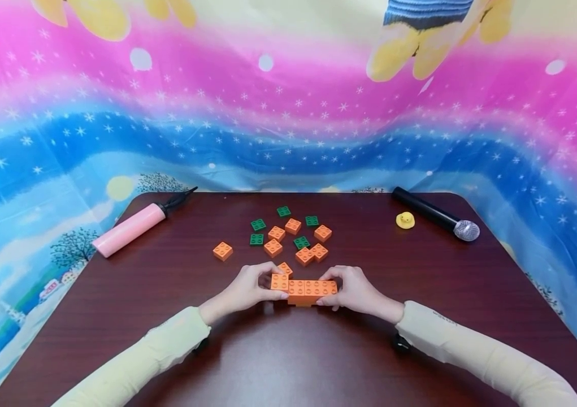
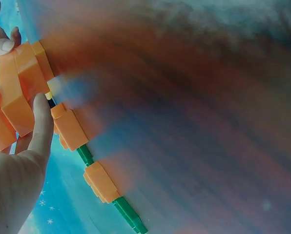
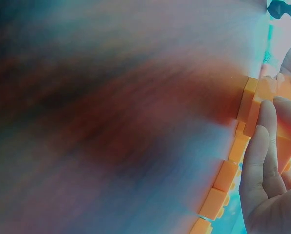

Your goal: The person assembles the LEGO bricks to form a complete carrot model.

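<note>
An orange brick assembly (image 1: 313, 289) stands near the middle of the table, with wide studded bricks on top and a narrower layer below. My right hand (image 1: 356, 291) grips its right end between thumb and fingers. At the left end, my left hand (image 1: 247, 289) pinches a square orange brick (image 1: 280, 282), which sits slightly higher than the row next to it. Whether that brick is joined to the row, I cannot tell. Just behind it lies a loose orange brick (image 1: 285, 268), partly hidden. In the right wrist view, curled fingers (image 3: 255, 156) lie against the assembly's side.
Behind the assembly lie several loose orange bricks (image 1: 273, 247) and several thin green bricks (image 1: 256, 239). A pink hand pump (image 1: 130, 229) is at the table's left edge. At the back right are a black microphone (image 1: 428, 210) and a small yellow duck (image 1: 405, 220).
</note>
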Available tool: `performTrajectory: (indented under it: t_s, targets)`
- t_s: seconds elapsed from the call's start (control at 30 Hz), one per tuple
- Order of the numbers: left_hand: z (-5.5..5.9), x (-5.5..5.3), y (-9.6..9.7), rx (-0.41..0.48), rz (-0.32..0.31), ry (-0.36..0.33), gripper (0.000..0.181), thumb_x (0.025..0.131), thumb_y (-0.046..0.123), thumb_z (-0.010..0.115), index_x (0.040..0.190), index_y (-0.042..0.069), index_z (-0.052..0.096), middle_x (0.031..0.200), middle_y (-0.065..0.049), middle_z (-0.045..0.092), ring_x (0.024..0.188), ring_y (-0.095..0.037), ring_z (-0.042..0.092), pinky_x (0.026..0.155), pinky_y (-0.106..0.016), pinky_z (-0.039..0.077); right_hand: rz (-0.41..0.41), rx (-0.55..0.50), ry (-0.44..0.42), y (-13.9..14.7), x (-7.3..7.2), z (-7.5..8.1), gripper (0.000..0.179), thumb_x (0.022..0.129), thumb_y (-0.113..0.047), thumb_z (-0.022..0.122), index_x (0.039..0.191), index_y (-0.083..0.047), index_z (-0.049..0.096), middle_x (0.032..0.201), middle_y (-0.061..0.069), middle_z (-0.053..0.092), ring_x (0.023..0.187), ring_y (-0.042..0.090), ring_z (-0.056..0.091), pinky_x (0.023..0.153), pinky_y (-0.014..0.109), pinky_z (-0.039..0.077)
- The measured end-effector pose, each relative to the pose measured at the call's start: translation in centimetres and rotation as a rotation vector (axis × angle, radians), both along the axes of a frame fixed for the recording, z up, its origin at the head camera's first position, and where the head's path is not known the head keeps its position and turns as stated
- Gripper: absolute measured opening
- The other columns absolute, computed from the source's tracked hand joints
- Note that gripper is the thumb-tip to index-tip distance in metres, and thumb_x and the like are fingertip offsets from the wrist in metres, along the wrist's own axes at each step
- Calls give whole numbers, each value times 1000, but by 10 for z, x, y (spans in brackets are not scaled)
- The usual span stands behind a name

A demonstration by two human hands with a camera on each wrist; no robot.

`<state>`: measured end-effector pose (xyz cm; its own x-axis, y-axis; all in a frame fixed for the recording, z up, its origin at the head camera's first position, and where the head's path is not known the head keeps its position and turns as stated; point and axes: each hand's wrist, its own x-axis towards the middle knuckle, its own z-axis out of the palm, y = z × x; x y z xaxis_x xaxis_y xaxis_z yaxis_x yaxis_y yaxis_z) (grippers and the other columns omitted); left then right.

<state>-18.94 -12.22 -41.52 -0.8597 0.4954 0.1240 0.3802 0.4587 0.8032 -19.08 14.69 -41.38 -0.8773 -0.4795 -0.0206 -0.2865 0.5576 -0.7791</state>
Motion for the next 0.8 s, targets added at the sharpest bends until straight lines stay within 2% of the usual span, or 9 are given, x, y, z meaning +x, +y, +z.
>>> performTrajectory:
  t_s: [0.33, 0.6, 0.8]
  targets:
    - [3, 0, 0, -28, 10, -33, 34, 82, 27, 76, 107, 8, 65, 97, -2, 67, 78, -10, 59, 68, -22, 50, 0, -9, -21, 0, 0, 1, 38, 72, -22, 84, 104, -8, 67, 106, 13, 63, 50, 13, 63, 51, 29, 54]
    - [1, -1, 1, -30, -9, 29, 32, 81, 28, 76, 105, 11, 61, 99, -3, 67, 79, -12, 61, 70, -25, 52, -5, 9, 0, 0, -2, 2, 37, 73, -21, 83, 104, -10, 68, 106, 13, 63, 51, 12, 63, 51, 27, 54]
    - [-1, -3, 1, -96, -6, 89, 47, 75, 34, 81, 113, 12, 63, 107, -2, 68, 84, -10, 59, 75, -30, 53, 0, 31, 15, 0, -4, 4, 39, 73, -23, 83, 106, -11, 67, 108, 12, 64, 52, 11, 63, 52, 28, 54]
